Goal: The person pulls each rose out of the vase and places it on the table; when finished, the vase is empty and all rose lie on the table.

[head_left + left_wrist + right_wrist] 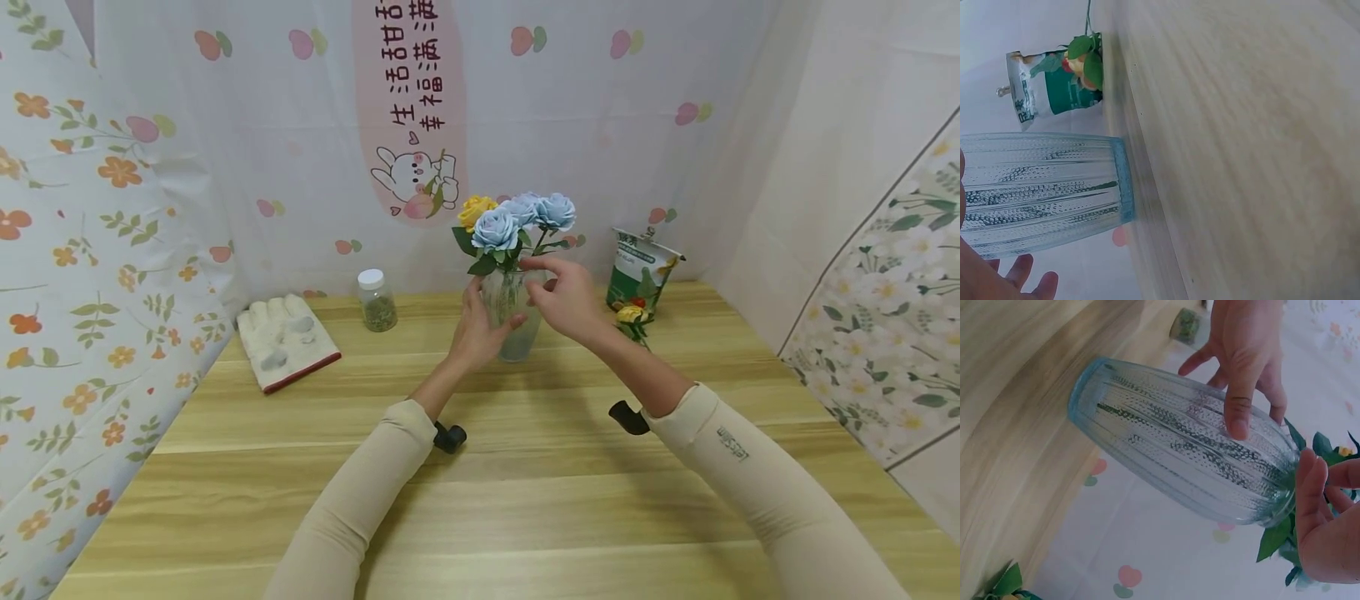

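A ribbed clear glass vase [517,333] stands upright on the wooden table, holding blue roses [497,230] and a yellow rose [477,212] with green leaves. My left hand [477,329] holds the vase's side, its thumb across the front and fingers behind, as the right wrist view [1247,369] shows. At the rim, my right hand [564,298] has its index finger and thumb beside the stems and leaves. Whether they pinch a stem is hidden. Only part of the left hand [997,281] appears in the left wrist view, beside the vase [1041,187].
Right of the vase, a green and white bag [637,271] stands with another yellow rose [632,314] in front of it. To the left are a white-lidded jar [377,304] and pale work gloves [288,342]. A printed cloth [300,150] hangs behind the table.
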{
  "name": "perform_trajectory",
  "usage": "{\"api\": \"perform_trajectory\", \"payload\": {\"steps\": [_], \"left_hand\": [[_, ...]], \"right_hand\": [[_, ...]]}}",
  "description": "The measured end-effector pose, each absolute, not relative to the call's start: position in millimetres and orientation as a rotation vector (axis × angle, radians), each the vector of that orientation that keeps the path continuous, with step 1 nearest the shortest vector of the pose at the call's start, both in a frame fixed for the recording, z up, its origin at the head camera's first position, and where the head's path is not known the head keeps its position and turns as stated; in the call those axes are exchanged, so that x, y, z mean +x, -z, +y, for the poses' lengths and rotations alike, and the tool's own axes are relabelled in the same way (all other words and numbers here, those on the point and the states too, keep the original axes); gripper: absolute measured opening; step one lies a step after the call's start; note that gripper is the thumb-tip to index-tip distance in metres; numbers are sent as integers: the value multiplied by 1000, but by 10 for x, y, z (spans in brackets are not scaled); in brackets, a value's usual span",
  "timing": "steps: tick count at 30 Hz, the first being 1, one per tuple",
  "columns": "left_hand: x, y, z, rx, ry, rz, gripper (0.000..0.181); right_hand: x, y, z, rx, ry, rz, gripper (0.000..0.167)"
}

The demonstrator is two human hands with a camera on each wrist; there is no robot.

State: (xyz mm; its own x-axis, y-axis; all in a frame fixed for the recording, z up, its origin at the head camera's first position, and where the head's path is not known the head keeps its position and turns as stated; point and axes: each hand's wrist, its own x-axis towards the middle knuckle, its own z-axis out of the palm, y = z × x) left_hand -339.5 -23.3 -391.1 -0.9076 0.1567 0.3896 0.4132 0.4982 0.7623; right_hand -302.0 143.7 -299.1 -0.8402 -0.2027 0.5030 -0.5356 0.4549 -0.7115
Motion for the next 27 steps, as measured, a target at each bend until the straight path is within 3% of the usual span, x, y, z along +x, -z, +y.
{"api": "perform_trajectory", "payload": {"steps": [8, 20, 27], "left_hand": [[-3374, 3909, -222, -470, 1370, -2466, 99], [-3387, 3922, -218, -480, 1344, -2466, 98], [-3400, 3916, -232, -497, 1347, -2461, 97]], "right_hand": [[-3020, 3003, 1368, 631, -1167, -2243, 28], [-3147, 2969, 1265, 544, -1209, -2452, 40], [-3222, 2963, 1255, 586, -1160, -2446, 35]]}}
